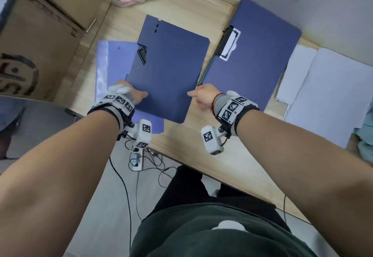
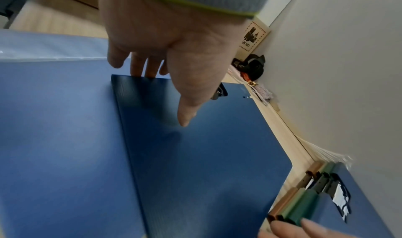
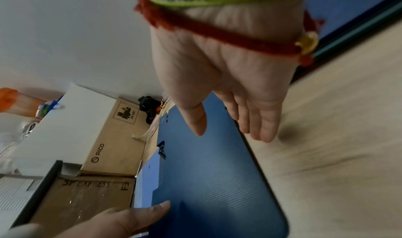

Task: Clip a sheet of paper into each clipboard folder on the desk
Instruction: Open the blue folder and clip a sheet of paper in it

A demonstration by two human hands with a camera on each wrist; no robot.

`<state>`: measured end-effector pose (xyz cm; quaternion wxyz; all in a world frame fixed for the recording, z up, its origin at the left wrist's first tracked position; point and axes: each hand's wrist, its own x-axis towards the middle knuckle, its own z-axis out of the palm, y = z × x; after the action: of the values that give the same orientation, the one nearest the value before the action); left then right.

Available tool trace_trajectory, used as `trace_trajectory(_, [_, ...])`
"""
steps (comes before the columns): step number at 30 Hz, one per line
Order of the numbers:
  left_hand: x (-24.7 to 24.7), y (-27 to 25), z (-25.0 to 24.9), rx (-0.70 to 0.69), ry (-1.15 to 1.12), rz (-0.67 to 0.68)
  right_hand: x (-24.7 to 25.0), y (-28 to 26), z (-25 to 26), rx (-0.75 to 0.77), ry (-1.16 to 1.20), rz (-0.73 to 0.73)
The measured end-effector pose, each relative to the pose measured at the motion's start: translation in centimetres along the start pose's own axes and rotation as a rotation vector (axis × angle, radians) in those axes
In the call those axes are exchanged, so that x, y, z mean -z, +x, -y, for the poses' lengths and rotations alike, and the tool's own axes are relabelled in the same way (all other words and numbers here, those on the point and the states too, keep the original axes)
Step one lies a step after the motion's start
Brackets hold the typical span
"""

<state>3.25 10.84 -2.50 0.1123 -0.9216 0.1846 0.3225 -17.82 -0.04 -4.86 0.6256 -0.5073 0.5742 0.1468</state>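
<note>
Head view: a closed dark folder (image 1: pixel 167 71) is lying on the desk (image 1: pixel 201 141), overlapping a lighter open folder (image 1: pixel 115 63) to its left; the left hand (image 1: pixel 131 95) is gripping its near left corner, thumb on top, while the right hand (image 1: pixel 201 97) is hanging just beside its near right edge, whether touching cannot be told. A stack of folders (image 1: pixel 256 55) with a clip (image 1: pixel 229 42) on top is sitting to the right, and loose paper (image 1: pixel 327 95) is lying further right; boxes (image 1: pixel 40 40) are standing at the left. Left wrist view: the left hand (image 2: pixel 172 40) is pinching the dark folder (image 2: pixel 206 155), fingers (image 2: pixel 139 66) going behind its edge and the thumb pressing on the cover. The stack's clip (image 2: pixel 339 195) is showing at lower right. Right wrist view: the right hand (image 3: pixel 224 73) is hanging with fingers (image 3: pixel 261 121) straight and holding nothing, over the folder's (image 3: pixel 206 181) right edge and the desk (image 3: pixel 337 147); the left thumb (image 3: pixel 152 210) is resting on the cover.
</note>
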Motion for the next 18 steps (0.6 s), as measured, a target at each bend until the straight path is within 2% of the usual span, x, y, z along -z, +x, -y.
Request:
trace_trajectory(5, [-0.4, 0.7, 2.2, 0.046, -0.021, 0.044, -0.6, 0.4, 0.3, -0.065, 0.132, -0.003])
trace_trajectory(9, [0.2, 0.7, 4.1, 0.076, -0.223, -0.001, -1.2, 0.4, 0.4, -0.028, 0.166, 0.037])
trace_trajectory(13, [1.9, 0.2, 4.5, 0.064, -0.330, -0.074, -1.0, -0.2, 1.8, 0.051, 0.203, 0.042])
trace_trajectory(16, [3.5, -0.5, 3.3, 0.021, -0.335, -0.113, 0.2, -1.2, 2.9, 0.142, 0.400, -0.047])
trace_trajectory(18, [3.8, -1.0, 1.8, -0.063, -0.420, -0.133, 1.8, -2.2, 3.6, 0.212, 0.515, -0.066])
